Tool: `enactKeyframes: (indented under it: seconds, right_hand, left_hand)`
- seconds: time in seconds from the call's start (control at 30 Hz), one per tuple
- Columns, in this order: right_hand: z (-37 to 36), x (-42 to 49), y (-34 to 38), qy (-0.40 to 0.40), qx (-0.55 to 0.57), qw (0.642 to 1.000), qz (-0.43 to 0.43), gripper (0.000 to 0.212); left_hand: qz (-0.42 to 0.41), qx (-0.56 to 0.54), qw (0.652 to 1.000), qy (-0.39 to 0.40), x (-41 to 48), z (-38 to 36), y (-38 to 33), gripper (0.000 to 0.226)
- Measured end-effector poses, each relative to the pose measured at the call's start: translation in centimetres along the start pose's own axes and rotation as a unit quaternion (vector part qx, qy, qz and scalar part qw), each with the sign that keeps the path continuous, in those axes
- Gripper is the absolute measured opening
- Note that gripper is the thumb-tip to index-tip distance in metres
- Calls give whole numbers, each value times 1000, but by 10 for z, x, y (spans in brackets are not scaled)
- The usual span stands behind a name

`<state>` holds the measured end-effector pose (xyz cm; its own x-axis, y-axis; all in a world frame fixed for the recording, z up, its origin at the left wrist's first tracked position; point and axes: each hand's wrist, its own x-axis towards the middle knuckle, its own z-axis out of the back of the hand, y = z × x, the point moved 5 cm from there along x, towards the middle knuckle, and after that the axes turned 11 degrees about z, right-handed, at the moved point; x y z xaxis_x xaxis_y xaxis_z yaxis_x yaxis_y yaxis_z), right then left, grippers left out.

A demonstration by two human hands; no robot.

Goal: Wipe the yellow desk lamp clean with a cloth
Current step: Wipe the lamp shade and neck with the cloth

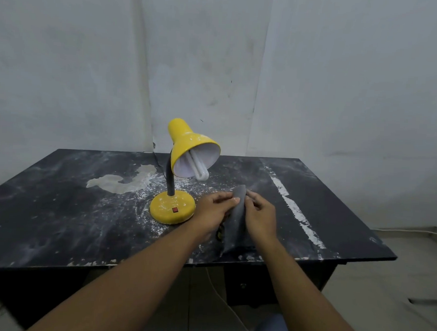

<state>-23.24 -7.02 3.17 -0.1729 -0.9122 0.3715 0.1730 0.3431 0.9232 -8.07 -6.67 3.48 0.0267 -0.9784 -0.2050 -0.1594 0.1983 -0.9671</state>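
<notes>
A yellow desk lamp [185, 148] stands mid-table, its shade tilted toward me with a white bulb showing and white dust on shade and round base. A dark grey cloth [236, 217] is held upright just right of the base. My left hand [213, 210] grips its left edge and my right hand [260, 215] grips its right edge. The cloth's lower end hangs down to the table front. Neither hand touches the lamp.
The black table [58, 207] is dusty, with a pale patch of worn surface behind the lamp on the left and a white scraped stripe on the right. A white wall stands close behind. Tiled floor lies to the right.
</notes>
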Motion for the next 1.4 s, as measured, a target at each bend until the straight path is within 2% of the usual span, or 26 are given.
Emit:
enactKeyframes:
  seconds: [0.1, 0.33, 0.43, 0.5, 0.6, 0.7, 0.77, 0.87, 0.93, 1.0, 1.07, 1.17, 1.23, 1.3, 1.4]
  right_hand:
    - [-12, -13, 7, 28, 44, 998, -23, 29]
    - [-23, -15, 15, 52, 97, 994, -14, 26]
    - [-24, -8, 33, 56, 70, 995, 32, 26]
    - [-26, -2, 49, 62, 51, 993, 83, 26]
    - [-30, 7, 72, 63, 55, 989, 125, 29]
    - [-35, 19, 98, 46, 15, 982, 183, 30]
    - [-37, 26, 114, 36, -17, 976, 215, 30]
    - [-34, 33, 143, 12, -54, 961, 272, 30]
    - [-32, 35, 162, 7, -67, 947, 314, 28]
    - [-32, 36, 178, 15, -97, 928, 359, 25]
    - [-34, 34, 188, 28, -140, 907, 396, 23]
    - [-43, 33, 187, 62, -201, 879, 428, 22]
    - [-44, 37, 176, 81, -187, 890, 407, 22]
    - [-39, 44, 168, 85, -176, 908, 370, 21]
    - [-33, 50, 169, 73, -198, 911, 354, 21]
  left_hand:
    - [-14, 1, 1000, 14, -6, -2, -3, 17]
    - [-62, 102, 993, -10, -18, 28, -4, 27]
    - [-120, 254, 956, -84, -30, 66, -3, 26]
    - [-127, 296, 937, -139, -35, 103, -5, 26]
    - [-118, 231, 934, -247, -43, 159, -30, 25]
    - [-164, 171, 918, -318, -50, 186, -82, 16]
    - [-204, 159, 925, -279, -51, 184, -120, 32]
    - [-213, 248, 933, -152, -50, 164, -160, 92]
    - [-201, 344, 911, -104, -49, 148, -175, 132]
    - [-188, 411, 889, -75, -47, 134, -184, 153]
    - [-172, 443, 878, -56, -47, 120, -188, 159]
    - [-187, 467, 861, -69, -45, 113, -189, 137]
    - [-213, 472, 850, -97, -44, 116, -187, 127]
    - [-227, 468, 848, -102, -41, 121, -184, 128]
    - [-234, 472, 845, -92, -38, 125, -183, 132]
